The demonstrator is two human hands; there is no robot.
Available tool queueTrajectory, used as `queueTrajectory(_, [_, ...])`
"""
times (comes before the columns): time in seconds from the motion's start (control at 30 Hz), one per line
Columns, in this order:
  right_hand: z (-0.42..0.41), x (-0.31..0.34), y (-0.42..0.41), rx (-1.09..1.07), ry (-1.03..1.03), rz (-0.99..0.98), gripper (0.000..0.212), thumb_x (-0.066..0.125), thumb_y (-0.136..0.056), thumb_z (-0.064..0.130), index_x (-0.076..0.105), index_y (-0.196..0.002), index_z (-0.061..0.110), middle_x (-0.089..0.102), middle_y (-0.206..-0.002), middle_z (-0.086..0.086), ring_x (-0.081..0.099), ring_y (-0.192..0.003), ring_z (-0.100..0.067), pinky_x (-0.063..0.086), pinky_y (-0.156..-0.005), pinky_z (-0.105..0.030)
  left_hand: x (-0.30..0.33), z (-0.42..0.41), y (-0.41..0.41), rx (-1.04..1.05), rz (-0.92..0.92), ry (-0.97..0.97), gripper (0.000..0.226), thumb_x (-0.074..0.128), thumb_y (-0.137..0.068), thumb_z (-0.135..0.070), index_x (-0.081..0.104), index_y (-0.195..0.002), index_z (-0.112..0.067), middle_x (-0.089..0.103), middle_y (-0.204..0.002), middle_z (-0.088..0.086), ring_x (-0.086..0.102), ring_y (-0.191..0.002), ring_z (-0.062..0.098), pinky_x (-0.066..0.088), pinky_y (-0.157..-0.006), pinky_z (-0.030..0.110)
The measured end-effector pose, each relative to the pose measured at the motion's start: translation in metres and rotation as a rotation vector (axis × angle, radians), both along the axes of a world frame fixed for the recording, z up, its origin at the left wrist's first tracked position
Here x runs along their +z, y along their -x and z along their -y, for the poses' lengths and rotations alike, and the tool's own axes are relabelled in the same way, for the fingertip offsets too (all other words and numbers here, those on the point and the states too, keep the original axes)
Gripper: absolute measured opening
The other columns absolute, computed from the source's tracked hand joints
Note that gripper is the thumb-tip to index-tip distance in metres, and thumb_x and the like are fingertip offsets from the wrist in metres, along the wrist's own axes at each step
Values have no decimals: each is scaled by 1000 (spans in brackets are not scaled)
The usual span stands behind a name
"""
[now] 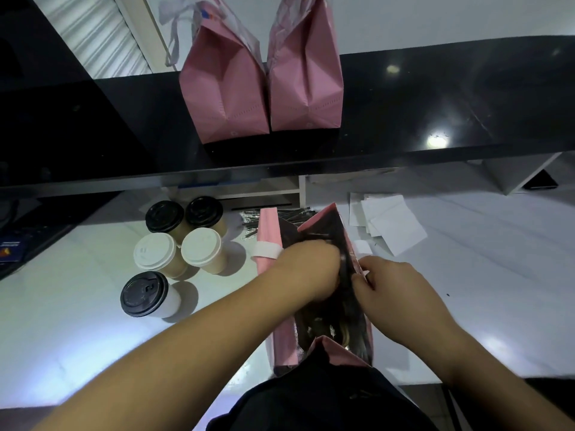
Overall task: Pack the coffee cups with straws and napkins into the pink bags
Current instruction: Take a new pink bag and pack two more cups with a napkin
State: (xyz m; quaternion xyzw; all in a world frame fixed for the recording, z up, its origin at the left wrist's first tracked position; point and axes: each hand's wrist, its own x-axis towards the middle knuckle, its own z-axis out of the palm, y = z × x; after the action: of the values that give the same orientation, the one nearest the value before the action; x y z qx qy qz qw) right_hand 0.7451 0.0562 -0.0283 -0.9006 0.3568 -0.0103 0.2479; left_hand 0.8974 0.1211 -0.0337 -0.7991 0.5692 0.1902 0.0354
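1. Two pink bags [224, 91] [306, 88] stand tied on the black shelf [435, 98], seemingly packed.
2. A third bag [329, 290] stands open on the white counter [77, 353]. The left hand [308, 269] reaches inside, its fingers hidden; the right hand [392, 287] pinches the rim.
3. Five lidded paper cups [174, 244] wait beside it, with wrapped straws [264, 217] and flat napkins [385, 222] behind.
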Motion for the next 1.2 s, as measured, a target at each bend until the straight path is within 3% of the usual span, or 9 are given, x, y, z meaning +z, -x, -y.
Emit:
queueTrajectory(0.07, [2, 0, 0, -1, -7, 0, 28, 48, -98, 35, 46, -71, 29, 53, -53, 3, 52, -50, -12, 31, -45, -27, 25, -15, -5, -36, -115, 214, 24, 59, -97, -32, 70, -118, -25, 71, -119, 0, 65, -110, 19, 55, -86, 32])
queueTrajectory(0.17, [3, 0, 0, 10, -4, 1, 29, 48, -99, 36, 50, -71, 29, 55, -51, 4, 53, -48, -11, 33, -44, -27, 57, -53, -31, 61, -254, 511, 24, 62, -99, -37, 67, -123, -39, 66, -121, -21, 54, -106, -7, 40, -84, 3])
queueTrajectory(0.3, [5, -1, 1, 23, 3, 20, 33, 50, -98, 35, 47, -66, 27, 58, -53, 15, 52, -45, -14, 37, -44, -29, 49, -113, -89, 397, -241, 666, 33, 59, -102, -36, 63, -135, -38, 59, -131, -30, 51, -121, -15, 37, -100, 7])
queueTrajectory(0.4, [5, -1, 0, 39, -13, 7, 32, 50, -99, 40, 53, -69, 29, 61, -58, 24, 60, -53, -6, 37, -44, -25, 14, -159, -123, 661, -187, 543, 39, 60, -102, -36, 59, -140, -29, 65, -137, -9, 62, -124, 11, 48, -103, 34])
queueTrajectory(0.53, [4, 0, -2, 56, -19, 4, 29, 52, -99, 41, 55, -72, 31, 62, -55, 22, 61, -61, 6, 38, -44, -24, -33, -213, -141, 879, -6, 230, 68, 74, -90, -38, 51, -148, -12, 56, -146, 15, 55, -131, 33, 48, -103, 45])
queueTrajectory(0.67, [3, 2, -7, 69, -24, 1, 31, 51, -96, 42, 60, -73, 24, 64, -53, 13, 60, -51, -8, 49, -48, -33, -61, -235, -144, 1042, -47, 183, 57, 77, -83, -38, 59, -130, -11, 54, -139, 18, 51, -127, 37, 46, -100, 43])
queueTrajectory(0.8, [1, 4, -10, 78, -51, -3, 29, 52, -97, 39, 60, -72, 28, 65, -53, 13, 62, -57, 0, 44, -48, -30, -68, -239, -148, 1102, 12, 130, 53, 76, -80, -38, 56, -119, -8, 54, -134, 15, 45, -127, 39, 48, -98, 49])
queueTrajectory(1.0, [-1, 5, -13, 86, -35, -25, 29, 52, -96, 38, 59, -69, 30, 64, -50, 9, 58, -44, -8, 40, -46, -29, -71, -241, -146, 1081, 75, 75, 57, 77, -80, -28, 56, -129, -10, 53, -138, 14, 46, -125, 41, 49, -94, 47])
queueTrajectory(1.2, [-1, 7, -11, 90, -32, -24, 30, 55, -96, 34, 58, -67, 28, 63, -49, 7, 59, -45, -10, 38, -46, -28, -60, -240, -134, 1088, -19, 102, 68, 75, -82, -28, 46, -143, -19, 51, -136, 14, 48, -121, 42, 52, -95, 51])
